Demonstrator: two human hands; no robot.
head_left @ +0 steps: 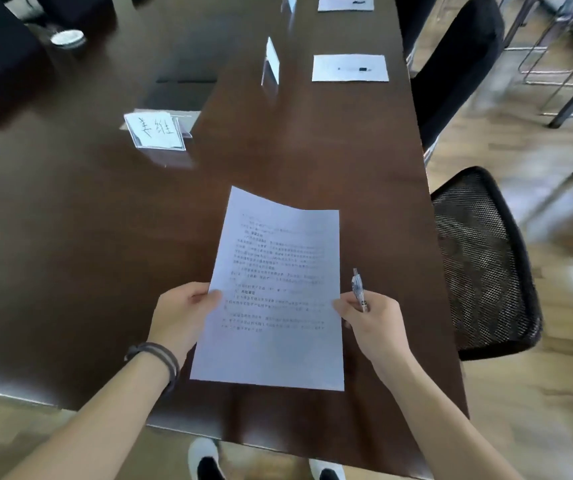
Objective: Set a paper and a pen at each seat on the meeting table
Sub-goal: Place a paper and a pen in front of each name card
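Observation:
I hold a printed white paper (274, 289) above the near end of the dark wooden meeting table (87, 254). My left hand (182, 317) pinches its left edge. My right hand (371, 323) grips its right edge and also holds a clear pen (359, 289) that points away from me. Further along the right side lies a paper (350, 68) with a pen (356, 69) on it. Beyond it, at the top edge, lies another paper (345, 3) with a pen (358, 1).
A name card (155, 130) with handwritten characters stands left of centre, two more name cards (271, 62) stand further back. A black mesh chair (482, 261) is at the table's right side, another black chair (454, 64) behind it. A white bowl (67, 38) sits far left.

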